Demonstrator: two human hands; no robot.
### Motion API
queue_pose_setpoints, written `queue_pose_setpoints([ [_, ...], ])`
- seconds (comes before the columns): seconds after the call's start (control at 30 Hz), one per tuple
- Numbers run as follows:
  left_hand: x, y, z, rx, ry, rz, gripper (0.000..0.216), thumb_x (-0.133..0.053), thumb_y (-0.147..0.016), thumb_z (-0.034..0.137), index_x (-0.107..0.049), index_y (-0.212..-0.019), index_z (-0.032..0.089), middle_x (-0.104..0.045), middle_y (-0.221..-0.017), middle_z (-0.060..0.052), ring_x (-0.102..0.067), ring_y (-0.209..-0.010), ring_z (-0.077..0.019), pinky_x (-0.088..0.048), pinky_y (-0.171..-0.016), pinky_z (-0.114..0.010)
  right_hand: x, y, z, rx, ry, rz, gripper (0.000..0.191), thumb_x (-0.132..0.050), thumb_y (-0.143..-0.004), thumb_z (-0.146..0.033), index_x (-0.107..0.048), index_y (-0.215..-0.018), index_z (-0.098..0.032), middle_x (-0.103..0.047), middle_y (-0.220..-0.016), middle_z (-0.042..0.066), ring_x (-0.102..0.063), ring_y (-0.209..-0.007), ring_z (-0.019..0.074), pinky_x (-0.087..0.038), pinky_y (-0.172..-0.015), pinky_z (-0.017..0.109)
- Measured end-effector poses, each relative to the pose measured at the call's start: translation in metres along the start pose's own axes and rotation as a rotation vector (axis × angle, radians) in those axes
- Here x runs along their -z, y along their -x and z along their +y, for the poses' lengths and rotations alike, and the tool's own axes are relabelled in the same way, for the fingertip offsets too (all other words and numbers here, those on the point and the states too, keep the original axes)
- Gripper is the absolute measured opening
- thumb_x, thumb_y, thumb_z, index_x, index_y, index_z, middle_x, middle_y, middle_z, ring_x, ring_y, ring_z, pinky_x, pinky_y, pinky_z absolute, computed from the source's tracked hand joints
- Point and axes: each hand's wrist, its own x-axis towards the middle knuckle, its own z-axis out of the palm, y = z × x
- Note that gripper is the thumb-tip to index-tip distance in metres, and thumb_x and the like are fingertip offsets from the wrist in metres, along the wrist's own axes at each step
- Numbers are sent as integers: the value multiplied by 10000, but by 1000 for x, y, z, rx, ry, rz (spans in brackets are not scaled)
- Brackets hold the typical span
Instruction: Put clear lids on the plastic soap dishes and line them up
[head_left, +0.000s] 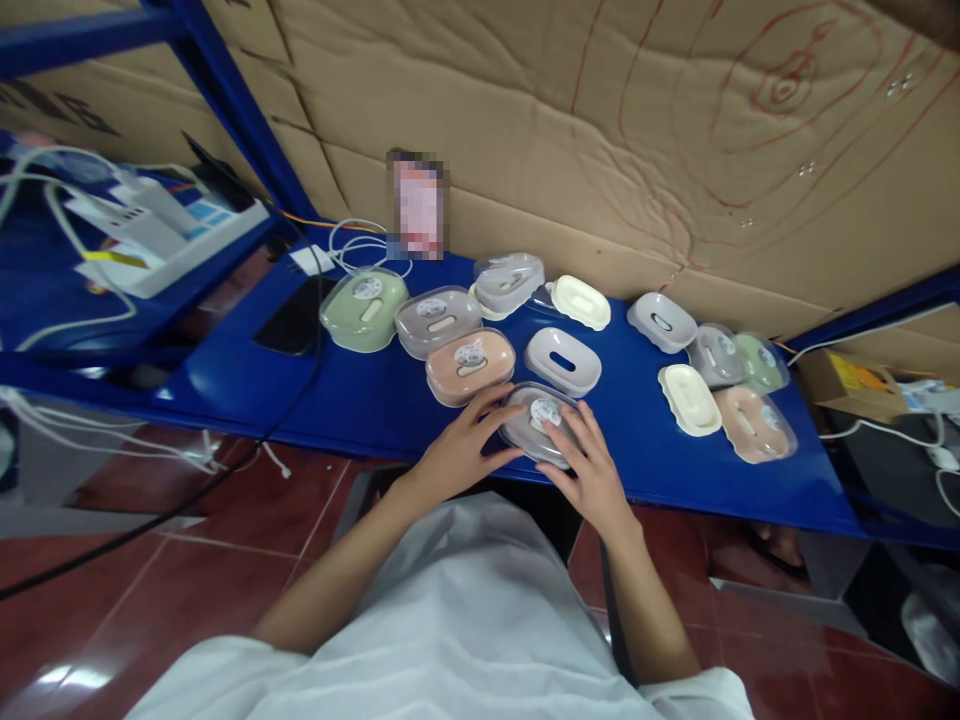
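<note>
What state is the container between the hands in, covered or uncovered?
Covered: a clear, labelled lid sits over the grey container; whether it is fastened, I cannot tell.

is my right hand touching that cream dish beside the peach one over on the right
Apart. The head view shows blue tabletop between the right hand, which is at the clear-lidded grey box, and the cream dish.

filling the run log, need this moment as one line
left hand: on lidded gray box, left side; right hand: on same box, right side; box top: sticker; beside: peach box, white tray; at: edge of blue table
</note>
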Motion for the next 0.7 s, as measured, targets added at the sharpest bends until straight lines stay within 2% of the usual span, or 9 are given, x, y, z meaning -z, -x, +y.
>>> queue_pose_setpoints([
  [0.27,2,-1,4,-21,-97,-114,598,-673,-1029,314,-461,-1589,321,-423,-1700,-100,-446,-1570,-279,-471,-1253,-486,-8,10,-5,-61,55,109,815,-741,-994,-304,-328,-1689,-402,-460,-1683,83,-317,-1621,389,-461,-1235,669],
  [0.47,-1,-1,4,-60,-167,-117,592,-629,-1057,342,-432,-1614,314,-413,-1709,-115,-474,-1553,-278,-485,-1238,-461,-10,15,-8,-95,83,151,831,-761,-978,-303,-338,-1686,-406,-462,-1682,85,-349,-1603,400,-472,-1224,669],
  [0.6,-2,0,3,-76,-201,-124,595,-614,-1064,336,-417,-1624,314,-406,-1711,-124,-481,-1546,-288,-505,-1218,-467,-8,15,-8,-112,63,137,806,-742,-992,-310,-342,-1688,-386,-449,-1688,93,-351,-1607,382,-468,-1235,653],
  [0.7,-2,-1,4,-64,-176,-119,562,-634,-1051,317,-463,-1586,290,-446,-1673,-137,-497,-1530,-291,-507,-1216,-484,-6,14,-6,-92,48,89,798,-726,-1003,-291,-332,-1691,-384,-412,-1712,89,-329,-1619,372,-469,-1235,646],
])
